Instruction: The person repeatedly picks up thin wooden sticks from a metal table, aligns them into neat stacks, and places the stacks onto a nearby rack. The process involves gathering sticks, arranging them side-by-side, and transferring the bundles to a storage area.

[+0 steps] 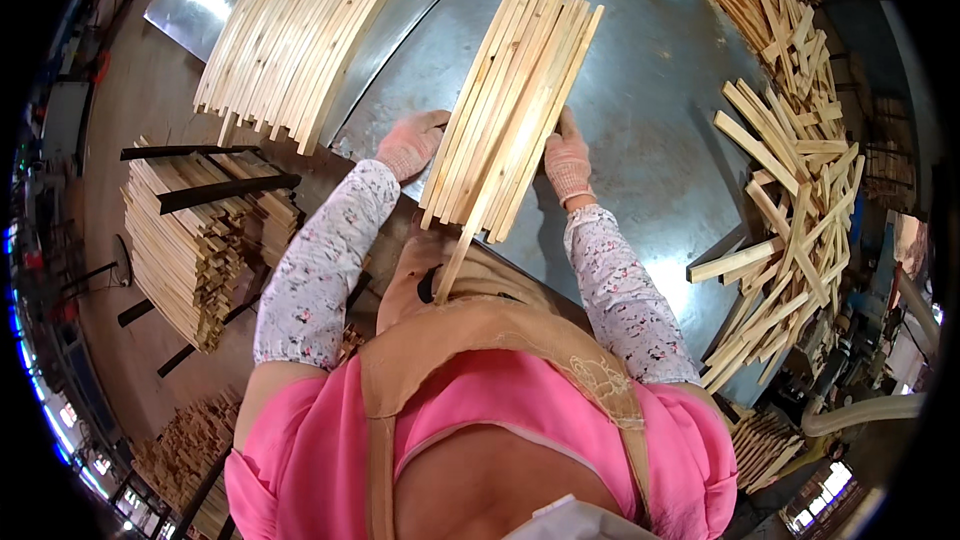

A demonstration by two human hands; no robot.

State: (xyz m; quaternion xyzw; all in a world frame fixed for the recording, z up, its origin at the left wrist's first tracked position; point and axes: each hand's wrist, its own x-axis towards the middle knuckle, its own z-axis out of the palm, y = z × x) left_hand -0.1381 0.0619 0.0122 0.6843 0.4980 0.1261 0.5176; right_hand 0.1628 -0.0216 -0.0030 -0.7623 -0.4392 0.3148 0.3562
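Note:
A bundle of long pale wooden slats (515, 105) lies on a grey metal table (650, 110), running away from me. My left hand (410, 143), in a pinkish knit glove, presses against the bundle's left side. On the right side my gloved right hand (568, 165) presses against it too, so the slats are squeezed between both hands. One slat (453, 265) sticks out lower than the rest toward my apron. Patterned sleeve covers are on both forearms.
Another long stack of slats (300, 30) lies at the table's upper left. Short offcuts (800, 200) are heaped loosely along the right edge. Beside the table on the left stands a stacked pile of sticks (190, 240) on the floor, with more bundles (185, 450) below.

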